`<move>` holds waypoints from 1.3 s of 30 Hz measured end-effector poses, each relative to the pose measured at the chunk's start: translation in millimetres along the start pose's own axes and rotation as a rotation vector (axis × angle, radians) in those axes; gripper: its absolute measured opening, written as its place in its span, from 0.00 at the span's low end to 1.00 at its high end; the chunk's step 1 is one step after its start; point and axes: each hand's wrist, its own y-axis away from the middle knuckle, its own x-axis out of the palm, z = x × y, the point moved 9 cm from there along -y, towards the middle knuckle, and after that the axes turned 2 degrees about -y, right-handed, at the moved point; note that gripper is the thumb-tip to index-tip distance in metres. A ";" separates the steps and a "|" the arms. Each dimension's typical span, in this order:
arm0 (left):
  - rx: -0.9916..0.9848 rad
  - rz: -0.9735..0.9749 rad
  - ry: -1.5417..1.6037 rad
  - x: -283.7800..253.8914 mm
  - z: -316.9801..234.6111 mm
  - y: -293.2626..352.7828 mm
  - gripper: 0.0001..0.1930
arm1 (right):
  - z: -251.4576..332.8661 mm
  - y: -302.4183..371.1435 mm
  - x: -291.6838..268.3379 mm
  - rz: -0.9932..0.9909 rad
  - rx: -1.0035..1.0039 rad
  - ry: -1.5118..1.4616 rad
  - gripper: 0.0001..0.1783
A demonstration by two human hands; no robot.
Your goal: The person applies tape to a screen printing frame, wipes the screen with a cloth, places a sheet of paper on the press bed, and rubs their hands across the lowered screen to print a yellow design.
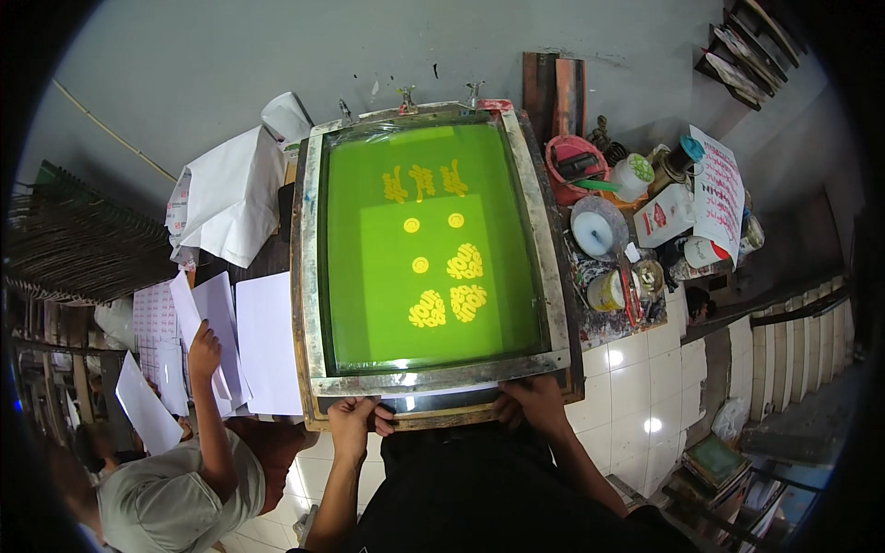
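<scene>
A screen-printing frame point(313, 276) with a bright green mesh and yellow stencil shapes point(442, 276) lies in front of me, hinged at its far end by the wall. My left hand point(355, 415) grips the frame's near edge at the left corner. My right hand point(527, 401) grips the same near edge toward the right corner. A strip of white sheet point(442, 394) shows just under the frame between my hands.
A person at my left point(171, 493) reaches a hand point(203, 350) onto white paper sheets point(267, 341). Ink cans, tubs and a bottle point(613, 230) crowd the bench at my right. White cloth point(230, 194) lies at the back left. Stairs point(793, 341) drop away at the right.
</scene>
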 end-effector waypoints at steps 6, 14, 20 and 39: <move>-0.012 -0.006 0.004 -0.9 1.3 -0.1 0.13 | 0.7 1.1 0.4 -0.010 0.010 -0.017 0.14; -0.024 -0.014 0.008 2.8 -2.3 3.1 0.11 | 1.1 -0.1 1.6 0.000 -0.011 -0.017 0.15; -0.024 -0.017 0.010 2.4 -1.7 2.9 0.12 | 3.0 0.3 1.0 -0.007 -0.006 -0.005 0.15; -0.022 -0.005 0.014 3.0 -0.9 1.6 0.12 | 1.0 -0.5 -0.3 -0.011 -0.015 -0.021 0.15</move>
